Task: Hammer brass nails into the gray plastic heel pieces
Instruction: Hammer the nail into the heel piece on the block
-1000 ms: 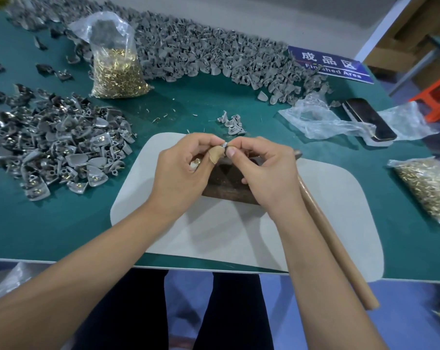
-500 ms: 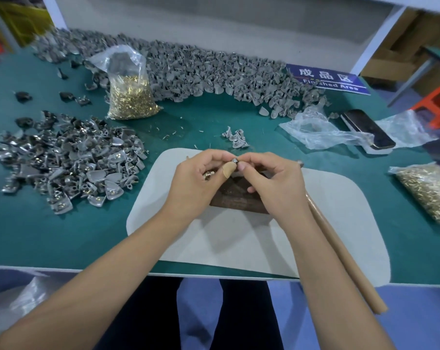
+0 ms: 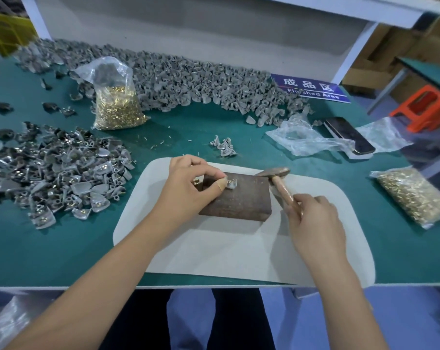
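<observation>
The green counter (image 3: 213,127) carries the work stock in separate zones. A long bank of gray plastic heel pieces (image 3: 183,82) lies along the far edge. A second heap (image 3: 54,173) at the left shows brass heads, so these are probably the finished ones. Bags of brass nails (image 3: 116,107) stand far left and at the right (image 3: 413,195), within reach of either hand.

A pale mat (image 3: 239,248) lies at the near edge, probably to cushion the blows. On it sits a dark metal block (image 3: 239,200), serving as the anvil.

The right hand (image 3: 314,223) curls its fingers round the wooden handle of the hammer (image 3: 277,176), whose head rests on the mat just beyond the block, ready to be raised.

The left hand (image 3: 188,185) pinches one heel piece (image 3: 231,184) against the block's top with a bandaged fingertip, steadying it. A brass nail stands in that piece, not yet driven.
</observation>
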Action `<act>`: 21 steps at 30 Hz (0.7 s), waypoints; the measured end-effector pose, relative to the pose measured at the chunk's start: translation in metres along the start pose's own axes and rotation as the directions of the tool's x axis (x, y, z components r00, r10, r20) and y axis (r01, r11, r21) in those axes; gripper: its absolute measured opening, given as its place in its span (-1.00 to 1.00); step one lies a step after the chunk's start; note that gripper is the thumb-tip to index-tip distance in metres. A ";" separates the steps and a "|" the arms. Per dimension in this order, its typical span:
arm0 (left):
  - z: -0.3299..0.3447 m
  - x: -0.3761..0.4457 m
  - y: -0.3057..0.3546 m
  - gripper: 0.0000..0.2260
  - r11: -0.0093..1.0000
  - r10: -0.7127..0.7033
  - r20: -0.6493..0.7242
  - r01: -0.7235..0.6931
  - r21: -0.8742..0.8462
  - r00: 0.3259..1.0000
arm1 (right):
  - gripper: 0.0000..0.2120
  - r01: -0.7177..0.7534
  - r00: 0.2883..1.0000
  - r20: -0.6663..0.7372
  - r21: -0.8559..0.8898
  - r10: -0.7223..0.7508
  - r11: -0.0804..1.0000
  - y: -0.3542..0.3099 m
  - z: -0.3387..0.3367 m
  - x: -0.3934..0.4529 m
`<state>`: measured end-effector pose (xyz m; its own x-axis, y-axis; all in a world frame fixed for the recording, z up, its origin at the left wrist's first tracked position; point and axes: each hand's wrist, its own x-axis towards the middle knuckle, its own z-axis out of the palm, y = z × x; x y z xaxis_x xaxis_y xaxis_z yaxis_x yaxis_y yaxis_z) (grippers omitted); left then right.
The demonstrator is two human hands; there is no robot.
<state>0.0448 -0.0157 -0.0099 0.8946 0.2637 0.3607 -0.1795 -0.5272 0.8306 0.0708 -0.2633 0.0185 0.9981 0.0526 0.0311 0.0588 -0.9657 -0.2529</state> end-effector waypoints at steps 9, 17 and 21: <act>-0.011 0.002 0.001 -0.90 0.972 -0.093 0.005 0.092 -0.215 0.996 | -0.87 0.167 0.983 -0.135 0.412 -0.122 0.896 -0.013 -0.032 -0.005; -0.011 -0.001 0.001 -0.93 0.997 0.068 -0.029 -0.067 0.024 0.997 | -0.73 0.292 0.953 -0.046 0.421 -0.301 0.859 -0.031 -0.036 -0.012; -0.012 0.001 0.001 -0.93 0.995 0.079 -0.011 -0.078 0.058 0.997 | -0.81 0.282 0.960 -0.125 0.445 -0.252 0.850 -0.038 -0.036 -0.010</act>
<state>0.0400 -0.0062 -0.0036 0.8730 0.2303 0.4299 -0.2247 -0.5925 0.7736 0.0583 -0.2362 0.0631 0.9408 0.2622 0.2149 0.3385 -0.6930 -0.6365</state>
